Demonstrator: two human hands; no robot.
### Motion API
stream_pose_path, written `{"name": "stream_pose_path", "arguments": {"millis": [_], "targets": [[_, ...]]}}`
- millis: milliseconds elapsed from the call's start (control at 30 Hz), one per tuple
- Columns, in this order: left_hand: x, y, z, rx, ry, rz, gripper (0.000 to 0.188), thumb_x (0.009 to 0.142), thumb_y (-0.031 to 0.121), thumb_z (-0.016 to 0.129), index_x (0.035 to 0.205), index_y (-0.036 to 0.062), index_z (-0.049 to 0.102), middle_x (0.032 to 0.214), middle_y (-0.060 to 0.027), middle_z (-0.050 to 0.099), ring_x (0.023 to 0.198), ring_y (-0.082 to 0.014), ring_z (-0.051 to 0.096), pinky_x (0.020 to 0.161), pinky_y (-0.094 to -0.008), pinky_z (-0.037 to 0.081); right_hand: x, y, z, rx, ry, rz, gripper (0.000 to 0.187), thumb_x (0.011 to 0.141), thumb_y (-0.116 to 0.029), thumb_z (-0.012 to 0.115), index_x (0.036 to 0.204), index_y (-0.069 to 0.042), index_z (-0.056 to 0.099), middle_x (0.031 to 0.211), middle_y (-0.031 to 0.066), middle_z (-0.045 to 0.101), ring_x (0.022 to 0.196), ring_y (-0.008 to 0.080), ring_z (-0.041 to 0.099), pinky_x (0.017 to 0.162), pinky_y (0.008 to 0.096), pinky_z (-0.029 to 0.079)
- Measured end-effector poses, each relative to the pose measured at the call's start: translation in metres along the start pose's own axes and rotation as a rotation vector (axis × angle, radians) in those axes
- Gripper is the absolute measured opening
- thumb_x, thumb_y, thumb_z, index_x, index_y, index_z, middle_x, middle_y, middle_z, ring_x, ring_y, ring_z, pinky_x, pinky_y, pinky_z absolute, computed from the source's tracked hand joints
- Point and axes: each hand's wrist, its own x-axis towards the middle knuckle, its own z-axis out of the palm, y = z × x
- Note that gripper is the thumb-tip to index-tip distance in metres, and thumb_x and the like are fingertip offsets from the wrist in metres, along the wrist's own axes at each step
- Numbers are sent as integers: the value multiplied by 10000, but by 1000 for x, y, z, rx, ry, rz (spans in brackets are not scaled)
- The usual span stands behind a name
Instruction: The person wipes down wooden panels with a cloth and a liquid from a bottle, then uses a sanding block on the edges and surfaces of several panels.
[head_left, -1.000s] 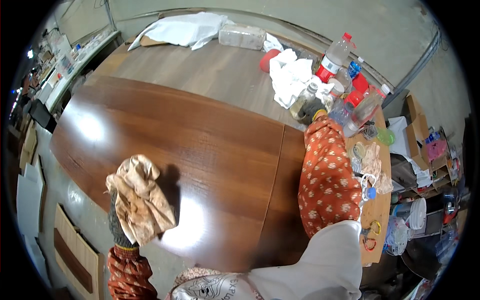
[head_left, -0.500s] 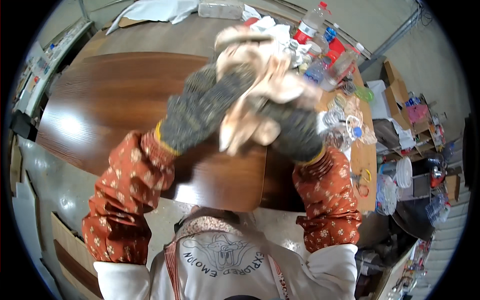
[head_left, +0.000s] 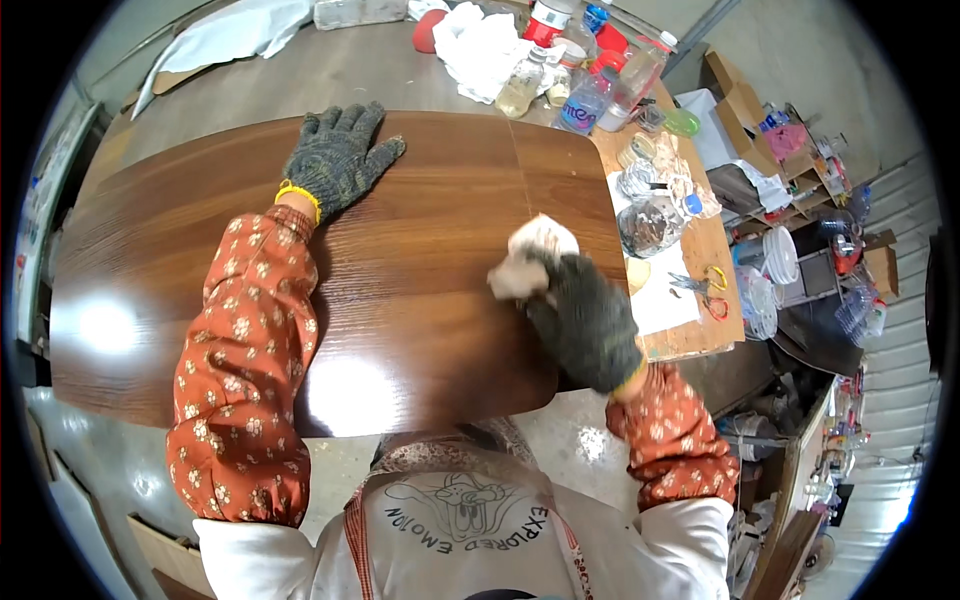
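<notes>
A glossy dark brown wooden panel [head_left: 430, 210] with rounded corners lies across the worktable. My left hand [head_left: 338, 160], in a dark grey knitted glove with a yellow cuff, rests flat near the panel's far edge, its fingers spread. In a matching glove, my right hand [head_left: 590, 315] grips a bunched pale cloth [head_left: 540, 240] over the right part of the panel. Part of the cloth sticks out beyond the fingers; the rest is hidden under the hand.
Plastic bottles [head_left: 587, 100], some with red caps, crowd the far right beside crumpled white paper [head_left: 480, 50]. On the right side of the table lie scissors [head_left: 700, 283] and a clear jug with a blue cap [head_left: 655, 222]. Shelves with a white bucket [head_left: 781, 255] stand farther right.
My hands, earlier together on the bunched cloth above the panel, have parted. The left came down flat on the panel; the right moved lower and nearer with the cloth.
</notes>
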Motion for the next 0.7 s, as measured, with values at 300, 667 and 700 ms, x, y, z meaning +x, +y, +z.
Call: {"name": "stream_pose_path", "arguments": {"millis": [300,667,700], "targets": [[5,-1,7,-16,8,37,588,938,470,425,1353,54,417,1289,-179,494,1195,-344,442,1062,-473,261,177,68,38,-189,252,-31,392,930,-428,421,1139,-148,598,996,194,637,938,350,608,792,445,485],[12,-1,10,-8,46,-50,647,918,543,414,1370,80,405,1332,-163,483,1211,-334,441,1069,-471,248,-54,-19,-6,-100,13,-67,341,829,-122,603,1150,-237,598,1037,125,598,905,333,599,750,416,502],[11,-1,10,-14,44,-44,647,918,543,414,1370,80,405,1332,-163,483,1211,-334,441,1069,-471,248,-72,-29,-7,-105,-38,34,394,817,-156,610,1157,-355,596,1015,131,572,877,325,593,701,420,504]]}}
